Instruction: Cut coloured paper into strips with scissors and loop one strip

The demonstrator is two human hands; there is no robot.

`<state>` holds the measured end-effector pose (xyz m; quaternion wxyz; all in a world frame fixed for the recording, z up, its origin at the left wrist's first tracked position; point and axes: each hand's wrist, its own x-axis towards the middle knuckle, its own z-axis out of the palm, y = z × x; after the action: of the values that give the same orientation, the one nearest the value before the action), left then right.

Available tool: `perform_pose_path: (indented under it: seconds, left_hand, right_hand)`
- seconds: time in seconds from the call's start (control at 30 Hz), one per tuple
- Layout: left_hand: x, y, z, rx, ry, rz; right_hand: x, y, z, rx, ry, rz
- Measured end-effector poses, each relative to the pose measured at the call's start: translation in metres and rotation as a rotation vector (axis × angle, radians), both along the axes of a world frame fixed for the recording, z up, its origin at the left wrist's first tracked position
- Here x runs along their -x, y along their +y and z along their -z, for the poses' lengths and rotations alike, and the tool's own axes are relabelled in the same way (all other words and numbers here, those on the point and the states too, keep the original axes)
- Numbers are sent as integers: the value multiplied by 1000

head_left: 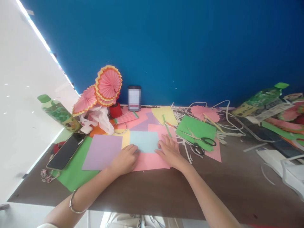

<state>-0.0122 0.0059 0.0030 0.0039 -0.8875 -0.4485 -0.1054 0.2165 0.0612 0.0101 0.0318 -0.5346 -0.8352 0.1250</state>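
Around your working spot the clutter is dense: a purple sheet [102, 152] lies just left of your hands, overlapping a green sheet [73, 171] on which a dark phone [66, 150] rests face up. Behind these stand pleated pink paper fans [104, 87] with yellow and orange edges, a red cup [115, 110] at their base, a white plastic bag [101, 118] and a bundle of pink pencils [125, 117]. A second phone [134, 98] leans upright against the wall. To the right, scissors [201, 140] with black handles lie on another green sheet [197, 129], ringed by loose white paper strips [187, 152]. Green-capped bottles lie tilted at both sides, one at the left [59, 112] and one at the right [260, 99]. Nothing stands between your hands and the light blue sheet [144, 141], which lies on a pink sheet [150, 161] at the table's middle, near the front edge. Your left hand [125, 158] rests palm down, fingers loosely curled, its fingertips touching the blue sheet's lower left corner; a silver bangle [74, 202] sits on that forearm. Your right hand [169, 150] lies flat, fingers spread and pressing on the sheet's right edge. Neither hand pinches anything. The dark brown table [166, 190] meets a deep blue wall [178, 47]; a white surface with a bright strip runs along the left.
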Motion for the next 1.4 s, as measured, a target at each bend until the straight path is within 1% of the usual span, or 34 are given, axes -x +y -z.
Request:
perform_pose_path:
  seconds: [0.07,0.13,0.23,0.3,0.37,0.4,0.43,0.5,0.53,0.6,0.73,0.83,0.93,1.0,1.1,1.2,1.3,1.4]
  left_hand:
    - [1,1,-1,9,-20,-1]
    - [3,2,-1,15,-57,11]
    - [6,7,0,40,-126,35]
    - [7,10,0,51,-140,39]
    - [7,13,-2,48,-106,39]
    - [7,14,-2,40,-77,41]
    - [7,15,-3,28,-47,47]
    - [7,16,-4,-5,-2,67]
    - [7,16,-4,-20,13,77]
    - [8,16,-5,-47,38,95]
    - [8,16,-3,-95,69,130]
    - [7,17,1,-136,50,117]
    - [6,17,6,-193,36,102]
    - [5,17,8,-227,39,116]
    - [4,16,7,-267,37,155]
    - [3,14,4,-310,3,188]
    - [0,12,1,-349,-58,178]
    - [-1,10,0,-378,-62,174]
  right_hand:
    - [-5,2,-4,78,-20,12]
    - [-12,5,-7,120,-15,18]
    - [-20,9,-8,115,18,19]
    - [-19,10,-8,36,69,57]
    - [-10,7,-7,-106,169,83]
    - [-4,4,-6,-184,230,65]
    - [3,0,-5,-245,284,-1]
    - [17,-9,-1,-320,324,-188]
    - [23,-12,1,-355,307,-269]
    - [31,-18,6,-424,232,-379]
    - [33,-19,10,-537,55,-487]
    - [32,-18,8,-624,-51,-545]
    - [34,-18,6,-683,-114,-573]
    - [35,-18,6,-699,-114,-565]
    - [36,-18,8,-720,-45,-526]
    - [36,-17,8,-755,31,-541]
    - [36,-18,7,-788,88,-552]
    - [36,-19,5,-817,116,-546]
